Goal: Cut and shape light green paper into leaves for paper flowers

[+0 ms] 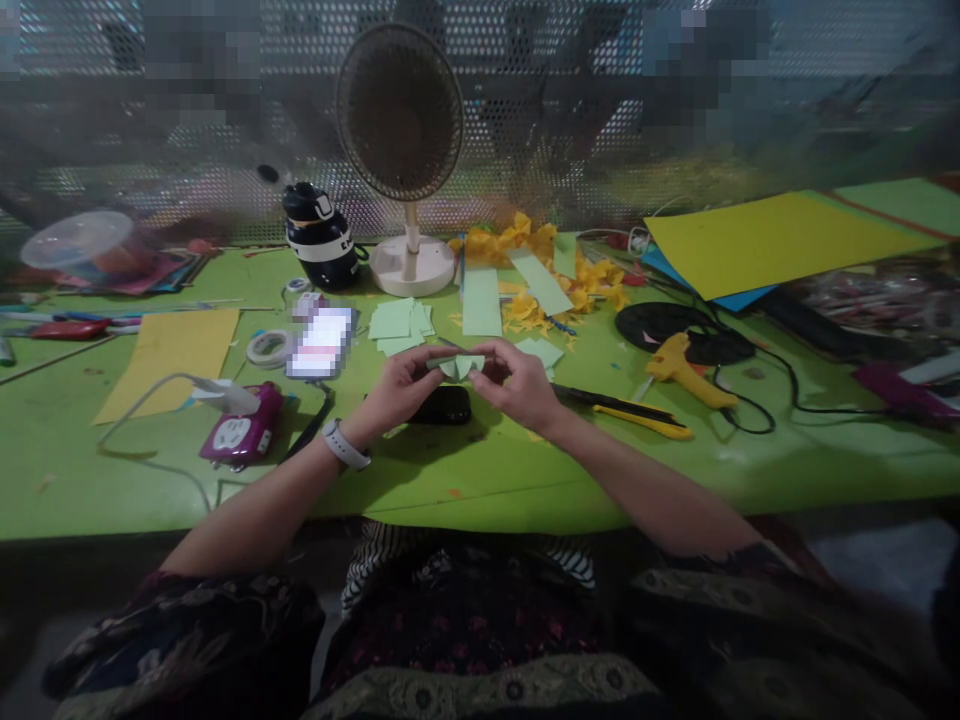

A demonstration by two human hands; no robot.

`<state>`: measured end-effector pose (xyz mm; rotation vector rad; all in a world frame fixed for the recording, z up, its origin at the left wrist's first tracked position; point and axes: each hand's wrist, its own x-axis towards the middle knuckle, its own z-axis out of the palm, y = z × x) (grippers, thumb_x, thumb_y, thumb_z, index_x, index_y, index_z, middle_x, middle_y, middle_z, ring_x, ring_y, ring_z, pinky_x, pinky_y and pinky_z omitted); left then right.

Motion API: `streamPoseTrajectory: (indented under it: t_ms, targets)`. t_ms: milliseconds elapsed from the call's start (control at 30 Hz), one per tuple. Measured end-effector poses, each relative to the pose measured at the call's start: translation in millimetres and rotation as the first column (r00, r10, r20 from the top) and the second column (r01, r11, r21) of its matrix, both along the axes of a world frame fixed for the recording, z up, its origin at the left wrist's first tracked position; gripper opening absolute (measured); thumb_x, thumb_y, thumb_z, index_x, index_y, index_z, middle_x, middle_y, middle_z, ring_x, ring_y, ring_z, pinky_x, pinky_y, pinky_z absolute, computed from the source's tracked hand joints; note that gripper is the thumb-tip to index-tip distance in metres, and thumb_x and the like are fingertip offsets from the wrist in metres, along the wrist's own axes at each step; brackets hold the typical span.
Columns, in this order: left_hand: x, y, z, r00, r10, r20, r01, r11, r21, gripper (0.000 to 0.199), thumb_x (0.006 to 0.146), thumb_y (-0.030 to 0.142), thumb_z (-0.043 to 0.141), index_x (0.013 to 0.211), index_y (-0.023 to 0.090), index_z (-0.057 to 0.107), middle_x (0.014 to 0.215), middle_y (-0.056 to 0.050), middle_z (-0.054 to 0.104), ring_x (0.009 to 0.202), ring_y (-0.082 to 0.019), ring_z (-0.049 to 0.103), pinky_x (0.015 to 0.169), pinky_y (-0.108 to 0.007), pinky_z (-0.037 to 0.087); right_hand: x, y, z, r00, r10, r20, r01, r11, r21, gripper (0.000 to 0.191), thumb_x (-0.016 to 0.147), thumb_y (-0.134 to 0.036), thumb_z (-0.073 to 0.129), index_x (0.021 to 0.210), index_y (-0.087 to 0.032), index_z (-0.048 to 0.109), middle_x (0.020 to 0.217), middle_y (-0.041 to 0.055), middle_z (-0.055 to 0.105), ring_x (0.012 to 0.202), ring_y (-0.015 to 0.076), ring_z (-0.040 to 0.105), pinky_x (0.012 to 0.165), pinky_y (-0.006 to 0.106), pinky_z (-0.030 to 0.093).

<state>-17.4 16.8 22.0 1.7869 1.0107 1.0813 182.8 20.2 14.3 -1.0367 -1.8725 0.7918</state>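
Observation:
Between my two hands is a small piece of light green paper [462,367], which looks folded or curled. My left hand [405,388] pinches its left side, and my right hand [517,380] pinches its right side. Both hands are closed at the fingertips, just above the green table [480,470]. Under them lies a black phone-like object [442,405]. Behind my left hand is a pile of light green paper squares [401,322]. More green paper pieces [541,354] lie just behind my right hand. A yellow-and-black cutter [637,412] rests to the right of my right hand.
A fan [411,262] and a black bottle [321,240] stand at the back, beside orange paper flowers [592,280]. To the right are a yellow glue gun [688,370] with its cable and yellow sheets [780,240]. A lit phone [321,342], tape roll [270,348] and purple device [244,430] lie left.

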Motion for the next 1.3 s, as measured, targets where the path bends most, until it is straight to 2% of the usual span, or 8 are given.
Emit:
streamPoseTrajectory:
  t_ms: [133, 200, 300, 433, 600, 833, 1033, 1300]
  targets:
    - [-0.6, 1.4, -1.8, 0.996, -0.047, 0.072, 0.049, 0.999, -0.025, 0.034, 0.087, 0.021, 0.062, 0.120, 0.016, 0.066, 0.097, -0.007, 0.073, 0.078, -0.014, 0.065, 0.070, -0.028, 0.053, 0.0, 1.0, -2.2, 0.999, -0.014, -0.031, 0.016, 0.997, 0.080, 0.038, 0.082, -0.025, 0.065, 0.119, -0.021, 0.055, 0.101, 0.0062, 0.066, 0.076, 0.0162, 0.061, 0.067, 0.031, 0.053]
    - [-1.8, 2.6, -2.1, 0.991, -0.068, 0.114, 0.074, 0.996, -0.048, 0.036, 0.088, 0.025, 0.064, 0.123, 0.015, 0.064, 0.096, -0.008, 0.073, 0.081, -0.015, 0.066, 0.072, -0.028, 0.053, 0.3, 2.3, -2.7, 1.000, -0.012, -0.014, 0.014, 0.979, 0.204, 0.028, 0.084, -0.021, 0.063, 0.111, -0.022, 0.059, 0.110, 0.0088, 0.063, 0.092, 0.0201, 0.061, 0.076, 0.034, 0.054]
    - [-4.0, 4.2, -2.6, 0.990, -0.068, 0.121, 0.079, 0.993, -0.090, 0.038, 0.088, 0.028, 0.067, 0.124, 0.016, 0.064, 0.088, -0.007, 0.073, 0.073, -0.014, 0.064, 0.065, -0.026, 0.051, 1.1, 4.5, -2.8, 1.000, 0.021, 0.014, -0.025, 0.943, 0.333, 0.014, 0.087, -0.018, 0.060, 0.100, -0.023, 0.062, 0.112, 0.0091, 0.063, 0.106, 0.0240, 0.059, 0.085, 0.040, 0.053]
    - [-4.6, 4.2, -2.9, 0.985, -0.072, 0.155, 0.090, 0.990, -0.111, 0.039, 0.087, 0.031, 0.069, 0.124, 0.017, 0.064, 0.091, -0.007, 0.073, 0.071, -0.013, 0.064, 0.063, -0.024, 0.050, 1.6, 5.7, -2.8, 0.999, 0.039, 0.010, -0.040, 0.945, 0.325, 0.016, 0.089, -0.018, 0.061, 0.102, -0.025, 0.066, 0.115, 0.0078, 0.064, 0.110, 0.0243, 0.059, 0.090, 0.043, 0.052]
    - [-2.2, 0.9, -0.9, 0.977, -0.068, 0.202, 0.091, 0.990, -0.110, 0.043, 0.086, 0.030, 0.070, 0.125, 0.016, 0.060, 0.099, -0.008, 0.074, 0.084, -0.015, 0.068, 0.076, -0.027, 0.053, -0.7, 3.5, -2.6, 0.999, 0.028, -0.035, -0.014, 0.941, 0.337, 0.011, 0.091, -0.025, 0.065, 0.099, -0.026, 0.071, 0.112, 0.0065, 0.067, 0.111, 0.0233, 0.061, 0.096, 0.045, 0.051]
    - [-0.6, -1.6, -0.2, 0.967, -0.056, 0.247, 0.091, 0.987, -0.134, 0.042, 0.087, 0.027, 0.069, 0.126, 0.016, 0.058, 0.090, -0.006, 0.075, 0.078, -0.014, 0.069, 0.071, -0.026, 0.054, -1.8, 0.5, -2.8, 0.998, 0.045, -0.047, -0.025, 0.933, 0.360, 0.022, 0.091, -0.018, 0.062, 0.108, -0.028, 0.073, 0.118, 0.0067, 0.070, 0.115, 0.0219, 0.063, 0.100, 0.048, 0.051]
    - [1.1, -4.7, 1.4, 0.946, -0.036, 0.321, 0.102, 0.976, -0.192, 0.052, 0.085, 0.021, 0.071, 0.133, 0.018, 0.054, 0.082, -0.002, 0.073, 0.075, -0.014, 0.070, 0.074, -0.028, 0.057, -1.2, 0.6, -2.4, 0.991, 0.089, -0.098, -0.054, 0.947, 0.318, 0.022, 0.090, -0.019, 0.064, 0.104, -0.032, 0.075, 0.119, 0.0034, 0.072, 0.115, 0.0206, 0.064, 0.102, 0.049, 0.052]
    - [1.5, -6.7, 2.1, 0.909, -0.013, 0.416, 0.124, 0.962, -0.242, 0.060, 0.082, 0.019, 0.073, 0.138, 0.020, 0.051, 0.069, 0.004, 0.066, 0.065, -0.011, 0.066, 0.071, -0.025, 0.057, -3.0, 0.7, -3.6, 0.995, 0.097, -0.024, -0.077, 0.900, 0.429, 0.027, 0.093, -0.020, 0.059, 0.115, -0.031, 0.072, 0.126, 0.0041, 0.071, 0.118, 0.0199, 0.064, 0.102, 0.048, 0.053]
